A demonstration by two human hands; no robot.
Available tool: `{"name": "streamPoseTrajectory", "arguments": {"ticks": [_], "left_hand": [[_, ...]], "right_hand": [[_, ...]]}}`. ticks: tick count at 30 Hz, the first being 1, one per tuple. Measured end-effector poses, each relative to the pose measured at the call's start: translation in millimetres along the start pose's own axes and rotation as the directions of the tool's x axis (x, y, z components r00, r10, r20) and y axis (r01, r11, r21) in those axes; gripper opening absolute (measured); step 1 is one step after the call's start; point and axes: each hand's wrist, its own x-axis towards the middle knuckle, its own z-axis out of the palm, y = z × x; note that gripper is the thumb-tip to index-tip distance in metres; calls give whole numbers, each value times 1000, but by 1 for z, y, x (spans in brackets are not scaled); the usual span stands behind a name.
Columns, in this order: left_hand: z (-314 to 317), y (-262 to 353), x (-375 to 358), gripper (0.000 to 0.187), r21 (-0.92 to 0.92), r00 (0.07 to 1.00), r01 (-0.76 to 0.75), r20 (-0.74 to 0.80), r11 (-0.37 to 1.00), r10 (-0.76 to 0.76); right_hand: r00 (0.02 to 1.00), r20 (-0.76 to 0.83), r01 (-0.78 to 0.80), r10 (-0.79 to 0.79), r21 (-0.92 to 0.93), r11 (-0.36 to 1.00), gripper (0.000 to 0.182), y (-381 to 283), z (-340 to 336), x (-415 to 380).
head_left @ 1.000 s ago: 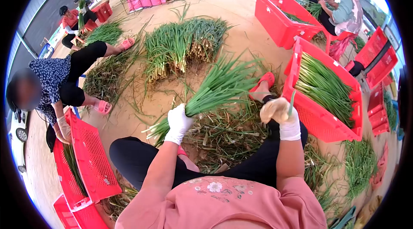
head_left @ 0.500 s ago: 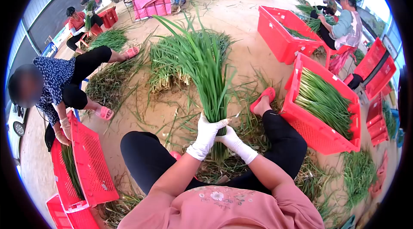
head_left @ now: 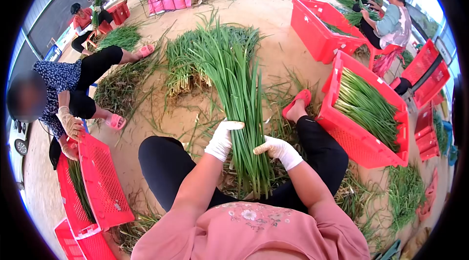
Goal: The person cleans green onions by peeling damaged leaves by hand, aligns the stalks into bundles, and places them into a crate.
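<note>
The leafy bunch (head_left: 243,113) was cradled between the knees (head_left: 163,162), fingers of the right hand (head_left: 221,139) and left hand (head_left: 279,150) curled round it; one red crate (head_left: 351,135) was pretty full, big heap (head_left: 184,60) left.

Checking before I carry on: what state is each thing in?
Long green stalk bundle: held, leaves pointing away
White-gloved left hand: thumb across bundle
White-gloved right hand: against bundle's side
Red plastic right-side crate: open, stalks inside
Red mesh-walled left-side crate: open, stalks inside
</note>
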Motion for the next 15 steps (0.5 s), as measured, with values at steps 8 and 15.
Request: {"name": "streamPoseTrajectory", "arguments": {"ticks": [8, 15], "left_hand": [[-3, 6, 0, 46, -34, 985, -78, -156, 996, 72], [-27, 3, 5, 52, -154, 997, 7, -76, 988, -19]], "right_hand": [[863, -355, 261, -359, -295, 919, 38, -8, 13, 7], [940, -291, 121, -175, -194, 974, 39, -4, 5, 4]]}}
